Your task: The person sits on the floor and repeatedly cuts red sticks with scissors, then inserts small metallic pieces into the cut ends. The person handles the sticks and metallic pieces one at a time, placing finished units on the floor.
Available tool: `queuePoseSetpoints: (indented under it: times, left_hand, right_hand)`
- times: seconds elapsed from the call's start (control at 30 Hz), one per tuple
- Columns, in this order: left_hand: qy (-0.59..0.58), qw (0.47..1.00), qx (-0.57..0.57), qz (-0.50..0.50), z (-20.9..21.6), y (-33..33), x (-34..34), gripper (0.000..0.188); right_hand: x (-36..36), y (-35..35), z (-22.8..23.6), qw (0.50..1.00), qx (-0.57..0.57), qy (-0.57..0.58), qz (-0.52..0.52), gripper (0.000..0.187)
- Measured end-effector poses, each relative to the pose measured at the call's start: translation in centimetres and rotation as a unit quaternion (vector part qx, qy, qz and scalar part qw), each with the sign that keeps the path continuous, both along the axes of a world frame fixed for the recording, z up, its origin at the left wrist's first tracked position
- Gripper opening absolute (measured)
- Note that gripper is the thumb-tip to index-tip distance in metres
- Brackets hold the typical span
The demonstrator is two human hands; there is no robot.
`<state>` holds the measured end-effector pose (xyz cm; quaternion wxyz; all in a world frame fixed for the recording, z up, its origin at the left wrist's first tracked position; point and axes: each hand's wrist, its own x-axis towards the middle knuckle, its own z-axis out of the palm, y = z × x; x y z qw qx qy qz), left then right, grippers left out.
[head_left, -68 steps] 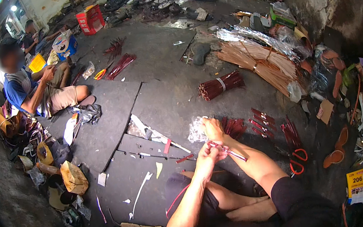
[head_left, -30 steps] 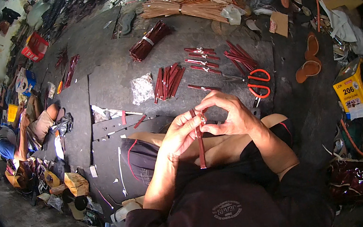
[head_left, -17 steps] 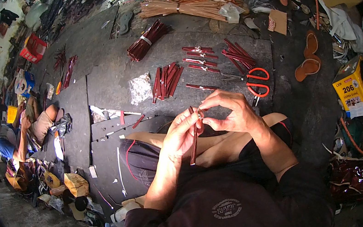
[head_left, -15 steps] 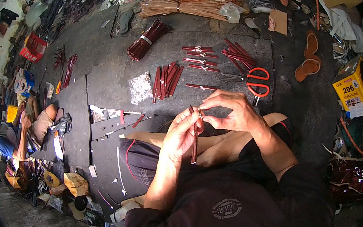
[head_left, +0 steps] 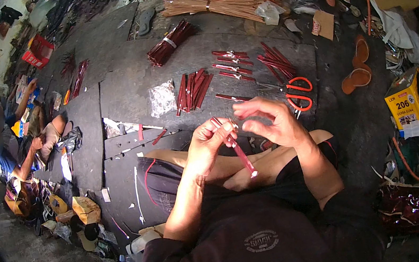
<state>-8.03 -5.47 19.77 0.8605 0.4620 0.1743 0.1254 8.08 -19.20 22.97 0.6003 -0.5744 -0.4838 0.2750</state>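
Over my crossed legs, my left hand (head_left: 205, 148) pinches a dark red glossy strap (head_left: 244, 161), whose lower end slants down to the right. A small shiny piece (head_left: 233, 125) sits on the strap by the left fingertips. Just right of it, my right hand (head_left: 277, 124) is raised with fingers apart and appears to hold nothing. Beyond the hands lie several red straps with shiny pieces (head_left: 233, 67), and one strap (head_left: 231, 97) lies nearer. A left pile of straps (head_left: 194, 91) and a right pile (head_left: 276, 61) flank them. Orange-handled scissors (head_left: 298, 95) rest near my right hand.
A clear bag of shiny bits (head_left: 162, 100) lies left of the straps, a banded red bundle (head_left: 170, 42) behind. Farther back are tan strips (head_left: 213, 3). Brown sandals (head_left: 357, 78) and a yellow-blue box (head_left: 406, 103) stand right. Another person (head_left: 5, 143) sits far left.
My right hand has come off the shiny piece and its fingers have spread. The strap in my left hand has swung, its lower end now pointing to the right.
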Motion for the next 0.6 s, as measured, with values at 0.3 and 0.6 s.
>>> queuePoseSetpoints:
  times: [0.3,0.6]
  left_hand:
    - [0.056,0.979,0.138,0.141,-0.2,-1.1,1.5,0.017]
    - [0.039,0.989,-0.015,0.145,-1.5,-0.7,1.3,0.040]
  right_hand:
    - [-2.3,1.3,-1.9,0.991,-0.033,0.000,-0.127,0.013]
    - [-0.6,1.3,-2.5,0.980,-0.019,0.084,-0.180,0.018]
